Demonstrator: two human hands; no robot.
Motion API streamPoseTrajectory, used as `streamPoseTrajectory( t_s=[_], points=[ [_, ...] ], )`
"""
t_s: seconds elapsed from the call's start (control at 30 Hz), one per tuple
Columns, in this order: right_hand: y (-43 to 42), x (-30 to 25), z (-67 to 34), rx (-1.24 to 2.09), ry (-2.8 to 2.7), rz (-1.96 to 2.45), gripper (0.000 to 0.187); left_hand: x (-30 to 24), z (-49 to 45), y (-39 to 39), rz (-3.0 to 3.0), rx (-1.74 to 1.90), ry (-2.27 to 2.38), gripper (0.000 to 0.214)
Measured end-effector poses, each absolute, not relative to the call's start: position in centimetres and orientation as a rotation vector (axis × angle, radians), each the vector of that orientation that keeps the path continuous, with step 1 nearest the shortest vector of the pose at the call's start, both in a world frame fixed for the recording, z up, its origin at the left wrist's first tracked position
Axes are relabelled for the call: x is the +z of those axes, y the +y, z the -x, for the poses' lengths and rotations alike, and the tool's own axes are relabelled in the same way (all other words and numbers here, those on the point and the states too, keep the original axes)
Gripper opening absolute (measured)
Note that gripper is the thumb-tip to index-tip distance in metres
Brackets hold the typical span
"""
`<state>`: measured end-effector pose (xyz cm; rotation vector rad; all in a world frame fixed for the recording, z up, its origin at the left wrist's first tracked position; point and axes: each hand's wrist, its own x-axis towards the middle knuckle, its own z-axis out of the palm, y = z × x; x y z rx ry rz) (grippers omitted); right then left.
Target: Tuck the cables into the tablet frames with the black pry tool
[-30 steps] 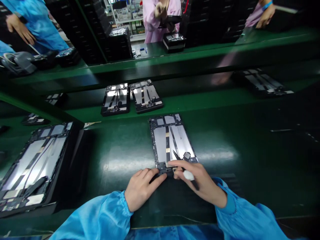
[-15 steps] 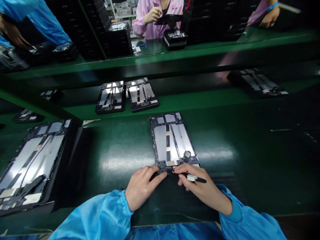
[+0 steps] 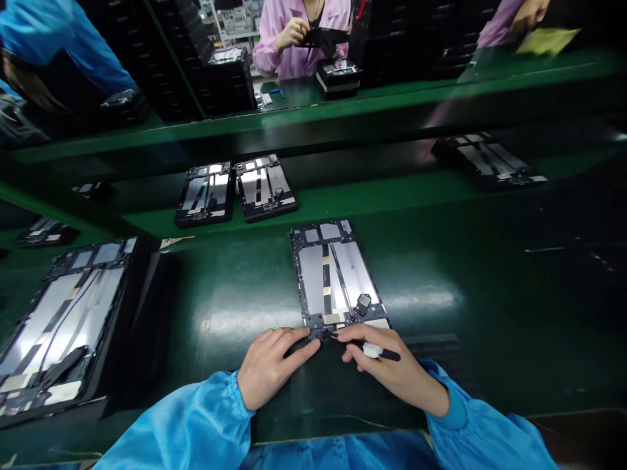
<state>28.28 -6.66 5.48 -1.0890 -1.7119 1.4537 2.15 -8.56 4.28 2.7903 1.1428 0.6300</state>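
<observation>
An opened tablet [image 3: 313,277] lies on the green bench in front of me, its silver inside facing up with dark ribbon strips along it. A small square black part [image 3: 363,304] rests near its lower right corner. My left hand [image 3: 273,362] touches the lower left edge with its fingertips, thumb and forefinger apart. In my right hand [image 3: 386,362] are slim black tweezers [image 3: 373,350] with a white band. Their tip points at the tablet's bottom edge, close to my left thumb; what it touches there is too small to make out.
To the left stands another opened tablet [image 3: 63,313] on a dark stack. Two more tablets, a left one [image 3: 204,192] and a right one [image 3: 265,186], lie on the strip behind; another [image 3: 492,160] sits far right. Co-workers' sleeves, including a pink one [image 3: 269,46], show beyond the green ledge [image 3: 294,108].
My view has shifted slightly, moving most things left. My left thumb has drawn back a little from the tablet's bottom edge. A yellow sheet now shows beside the co-worker's hand at upper right.
</observation>
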Motion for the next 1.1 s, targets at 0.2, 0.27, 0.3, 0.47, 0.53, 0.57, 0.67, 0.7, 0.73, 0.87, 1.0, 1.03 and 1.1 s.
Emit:
streamPoseTrajectory(
  t_s=[0.2, 0.27, 0.3, 0.47, 0.53, 0.57, 0.67, 0.7, 0.73, 0.87, 1.0, 1.03, 1.1],
  points=[
    [-6.4, 6.3, -27.9, 1.463, -1.831, 1.069, 0.018, 4.1, -2.4, -8.3, -2.799, 0.657, 1.141, 0.030],
    [-6.6, 6.1, -28.0, 1.521, -1.765, 1.123, 0.020, 4.1, -2.4, -8.2, -2.790, 0.650, 1.147, 0.030],
    [-6.8, 5.9, -28.2, 1.542, -1.715, 1.152, 0.021, 4.1, -2.4, -8.3, -2.784, 0.642, 1.149, 0.031],
    [-8.3, 5.0, -28.7, 1.711, -1.436, 1.229, 0.027, 4.7, -1.9, -9.8, -2.768, 0.698, 1.001, 0.030],
    [-9.2, 4.6, -28.6, 1.799, -1.392, 1.251, 0.027, 5.0, -1.8, -10.9, -2.777, 0.674, 0.820, 0.026],
    [-9.5, 4.5, -28.5, 1.826, -1.405, 1.265, 0.026, 5.1, -1.8, -11.4, -2.785, 0.640, 0.752, 0.025],
    [-10.1, 4.7, -27.8, 1.809, -1.573, 1.297, 0.019, 5.1, -2.0, -12.5, -2.814, 0.532, 0.722, 0.026],
    [-10.1, 4.9, -27.5, 1.758, -1.654, 1.302, 0.017, 5.0, -2.1, -12.7, -2.821, 0.501, 0.742, 0.027],
    [-10.0, 5.1, -27.2, 1.692, -1.736, 1.301, 0.015, 5.0, -2.1, -12.8, -2.826, 0.474, 0.757, 0.027],
    [-9.6, 5.7, -26.1, 1.465, -1.947, 1.285, 0.013, 4.5, -2.2, -12.9, -2.834, 0.430, 0.785, 0.029],
    [-10.0, 5.5, -25.5, 1.492, -1.962, 1.306, 0.014, 4.3, -2.2, -13.0, -2.832, 0.443, 0.804, 0.030],
    [-10.1, 5.3, -25.5, 1.529, -1.933, 1.313, 0.015, 4.3, -2.2, -13.0, -2.828, 0.448, 0.808, 0.030],
    [-9.9, 5.3, -25.8, 1.646, -1.804, 1.295, 0.018, 4.4, -2.3, -13.1, -2.816, 0.458, 0.820, 0.028]
  ],
)
